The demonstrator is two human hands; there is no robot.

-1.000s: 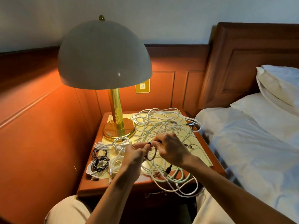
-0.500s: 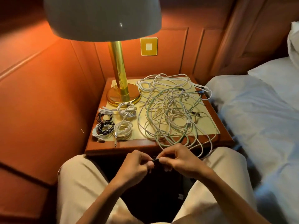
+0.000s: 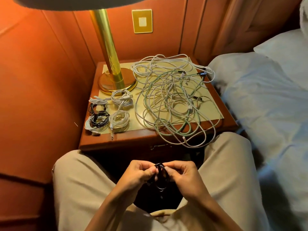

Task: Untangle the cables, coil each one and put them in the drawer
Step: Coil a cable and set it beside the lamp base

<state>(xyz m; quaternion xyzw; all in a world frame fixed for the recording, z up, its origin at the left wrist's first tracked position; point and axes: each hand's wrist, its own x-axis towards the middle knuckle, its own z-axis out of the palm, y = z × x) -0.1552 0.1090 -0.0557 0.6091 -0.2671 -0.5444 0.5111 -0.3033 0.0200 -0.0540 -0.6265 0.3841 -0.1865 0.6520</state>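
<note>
**Warm single-source light, soft focus, wide-angle bowing**

Illumination comes from the lamp (image 3: 106, 47) at upper left, casting strong orange over the wall panelling (image 3: 41, 72). The nightstand top (image 3: 211, 114) is well lit with mild sheen; the brass base shows glare. Deep shadow fills the space between the knees. The bed linen (image 3: 266, 100) reads cooler and bluish. Overall sharpness is soft; frame edges bow and smear.

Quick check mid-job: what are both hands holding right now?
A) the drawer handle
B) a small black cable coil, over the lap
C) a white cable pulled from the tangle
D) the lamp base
B: the left hand and right hand both pinch the black cable coil above the lap, in front of the nightstand.
</note>
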